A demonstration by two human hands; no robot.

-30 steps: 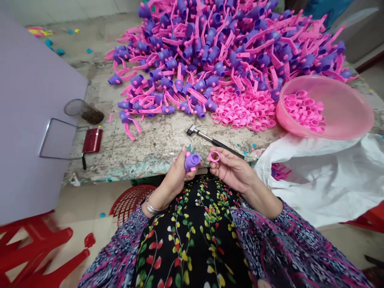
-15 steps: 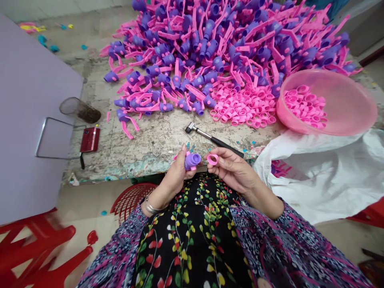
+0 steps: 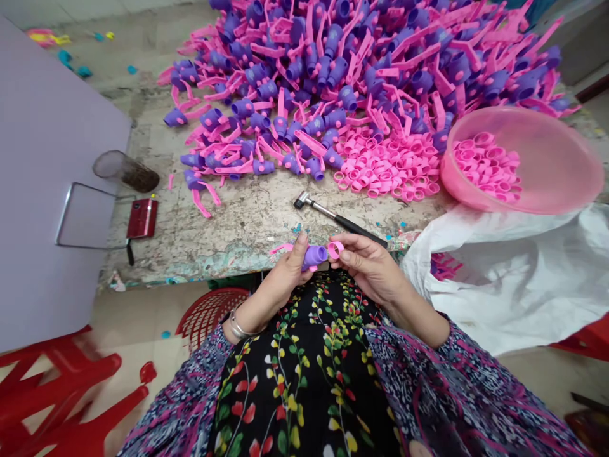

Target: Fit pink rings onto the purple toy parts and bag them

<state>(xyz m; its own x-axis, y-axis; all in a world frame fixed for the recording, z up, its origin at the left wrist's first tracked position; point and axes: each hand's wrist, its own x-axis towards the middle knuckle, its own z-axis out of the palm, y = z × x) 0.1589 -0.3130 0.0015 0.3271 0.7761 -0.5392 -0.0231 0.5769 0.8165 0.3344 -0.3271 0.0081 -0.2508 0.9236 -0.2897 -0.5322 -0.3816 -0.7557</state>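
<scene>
My left hand [image 3: 285,276] grips a purple and pink plastic toy part [image 3: 314,256] just below the table's front edge, its open mouth turned to the right. My right hand [image 3: 368,263] pinches a small pink ring [image 3: 335,249] and holds it against the mouth of the purple part. Both hands are closed on their pieces above my lap.
A large heap of purple and pink parts [image 3: 361,70] covers the far table. Loose pink rings [image 3: 385,168] lie by a pink bowl [image 3: 561,171] of rings. A small hammer [image 3: 333,217], a red phone [image 3: 141,218], a white sack [image 3: 514,273] and red plastic stools [image 3: 61,393] surround me.
My hands have come together: the pink ring moved left until it meets the mouth of the purple part, which has tipped toward the right.
</scene>
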